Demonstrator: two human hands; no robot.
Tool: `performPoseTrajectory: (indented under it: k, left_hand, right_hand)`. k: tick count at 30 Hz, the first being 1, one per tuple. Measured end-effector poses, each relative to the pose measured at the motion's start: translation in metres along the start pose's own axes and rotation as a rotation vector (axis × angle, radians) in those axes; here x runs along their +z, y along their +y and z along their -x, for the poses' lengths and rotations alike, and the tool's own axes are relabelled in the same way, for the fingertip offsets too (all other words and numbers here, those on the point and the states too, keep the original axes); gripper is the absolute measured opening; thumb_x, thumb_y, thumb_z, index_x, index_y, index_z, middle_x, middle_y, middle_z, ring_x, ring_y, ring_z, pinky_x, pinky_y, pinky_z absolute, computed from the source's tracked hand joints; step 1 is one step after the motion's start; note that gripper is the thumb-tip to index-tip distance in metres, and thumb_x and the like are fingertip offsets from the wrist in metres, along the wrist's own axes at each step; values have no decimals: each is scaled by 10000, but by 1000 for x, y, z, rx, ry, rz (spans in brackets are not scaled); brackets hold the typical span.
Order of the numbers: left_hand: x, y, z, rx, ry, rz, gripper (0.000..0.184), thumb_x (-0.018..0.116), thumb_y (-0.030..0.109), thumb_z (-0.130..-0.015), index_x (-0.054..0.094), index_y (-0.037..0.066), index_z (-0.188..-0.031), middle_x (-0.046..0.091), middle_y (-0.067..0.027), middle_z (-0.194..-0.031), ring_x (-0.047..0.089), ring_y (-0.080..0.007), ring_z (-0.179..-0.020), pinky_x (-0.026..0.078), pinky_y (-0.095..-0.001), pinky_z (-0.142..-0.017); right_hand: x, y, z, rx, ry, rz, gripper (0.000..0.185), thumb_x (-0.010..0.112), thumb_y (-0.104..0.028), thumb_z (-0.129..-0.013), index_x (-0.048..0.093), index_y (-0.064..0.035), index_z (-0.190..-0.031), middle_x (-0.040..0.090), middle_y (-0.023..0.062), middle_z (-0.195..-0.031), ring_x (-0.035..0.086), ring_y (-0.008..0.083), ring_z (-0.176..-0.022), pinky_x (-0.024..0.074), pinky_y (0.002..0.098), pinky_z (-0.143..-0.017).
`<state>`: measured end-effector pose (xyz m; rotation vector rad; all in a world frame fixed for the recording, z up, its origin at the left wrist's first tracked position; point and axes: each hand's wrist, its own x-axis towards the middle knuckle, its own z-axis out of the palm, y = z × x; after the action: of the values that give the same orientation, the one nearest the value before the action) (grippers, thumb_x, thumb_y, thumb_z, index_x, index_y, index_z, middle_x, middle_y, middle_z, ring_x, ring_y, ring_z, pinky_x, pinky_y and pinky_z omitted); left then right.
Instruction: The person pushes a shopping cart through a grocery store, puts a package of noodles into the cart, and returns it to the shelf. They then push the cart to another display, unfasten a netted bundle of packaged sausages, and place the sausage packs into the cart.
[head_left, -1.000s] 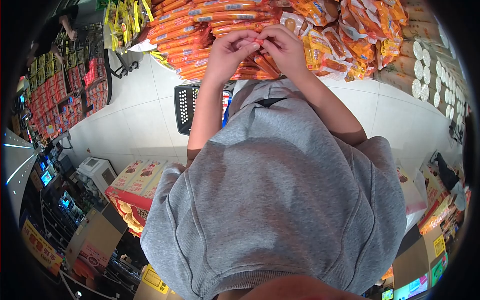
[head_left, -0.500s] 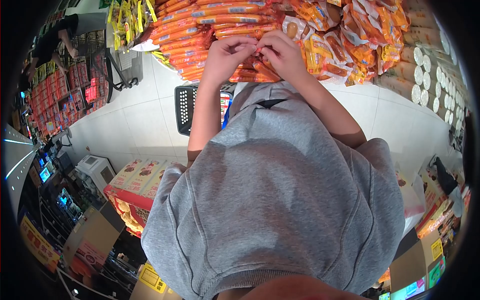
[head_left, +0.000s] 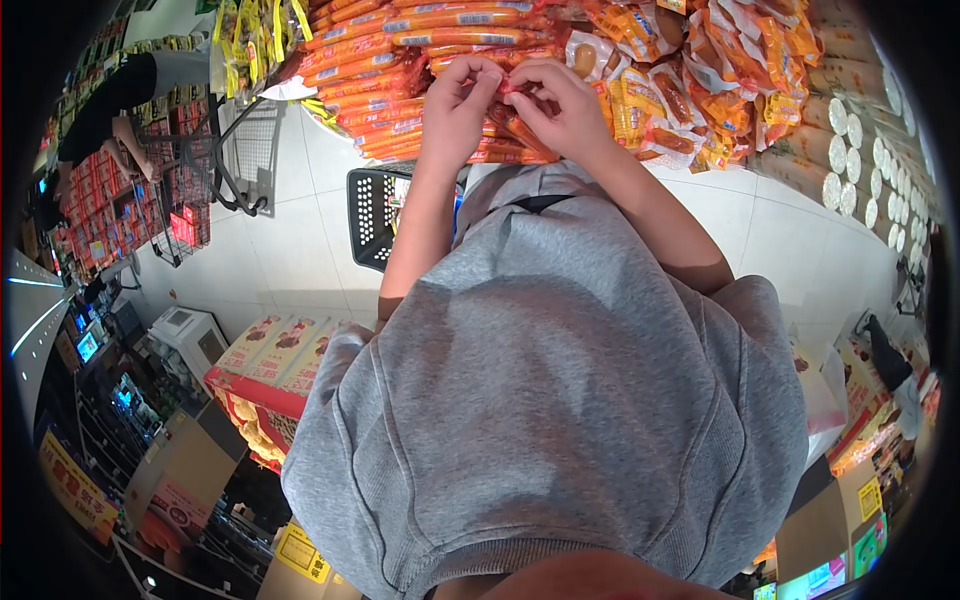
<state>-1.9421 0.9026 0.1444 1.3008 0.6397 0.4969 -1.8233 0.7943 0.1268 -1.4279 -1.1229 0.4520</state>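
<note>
Near the top centre, my left hand (head_left: 458, 108) is closed in a pinch over a pile of orange-wrapped sausages (head_left: 375, 88). Beside it my right hand (head_left: 562, 103) is also pinched, its fingertips almost meeting those of my left hand. A small red bit (head_left: 505, 86) shows between the two sets of fingertips; what it belongs to is too small to tell. Right of my hands lie other packets (head_left: 640, 105) in orange and clear wrapping. Both forearms reach forward over the front edge of the pile.
A black basket (head_left: 370, 222) stands on the floor left of my body. At the left, a person (head_left: 100, 105) is beside a shopping cart (head_left: 185, 200). Red-sided boxes (head_left: 262, 385) are behind me at lower left. White-ended rolls (head_left: 838, 150) are stacked at right.
My fingertips have drawn slightly apart, and my left hand has shifted a little to the right. The person and cart at the left have moved further into view.
</note>
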Motion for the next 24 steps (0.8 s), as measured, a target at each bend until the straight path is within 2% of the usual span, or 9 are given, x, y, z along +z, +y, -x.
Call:
performPoseTrajectory:
  k: [1,4,7,10,16,24]
  left_hand:
    - [0,0,0,3,1,3,77,529,42,-950,580,-11,-972,623,-35,-882,600,-97,-796,494,-232,-717]
    - [-1,-4,-1,11,10,-33,72,524,51,-957,571,1,-979,618,-29,-885,581,-89,-806,477,-219,-715]
    - [4,-1,0,40,3,-22,73,515,57,-965,561,7,-992,611,-19,-888,564,-79,-804,463,-209,-715]
    - [0,-4,-2,39,5,-61,77,502,58,-971,550,9,-1006,611,-19,-900,563,-75,-810,465,-212,-716]
    - [2,-1,-2,22,24,-32,87,480,73,-986,531,16,-1026,606,-44,-901,569,-82,-804,494,-235,-721]
    - [3,-12,-4,33,96,-41,89,478,86,-991,520,26,-1042,613,-51,-884,581,-89,-816,508,-245,-709]
  right_hand:
    - [0,-2,0,18,2,-24,130,682,-14,-837,625,-6,-953,624,84,-1018,629,138,-867,551,252,-695]
    - [4,10,0,-48,54,-14,225,753,-129,-789,622,-38,-948,645,58,-942,650,135,-737,548,249,-614]
    - [5,15,0,5,68,38,238,776,-146,-771,635,-36,-927,649,56,-930,653,131,-737,554,248,-622]
    - [10,11,1,119,130,-32,226,777,-141,-768,653,-35,-924,651,58,-945,652,131,-724,551,251,-612]
    - [6,6,-3,-38,116,76,238,789,-137,-757,671,-32,-934,632,52,-914,647,124,-700,551,240,-603]
    - [6,4,-4,-12,113,58,228,789,-110,-748,674,-34,-930,622,50,-900,646,115,-700,551,235,-592]
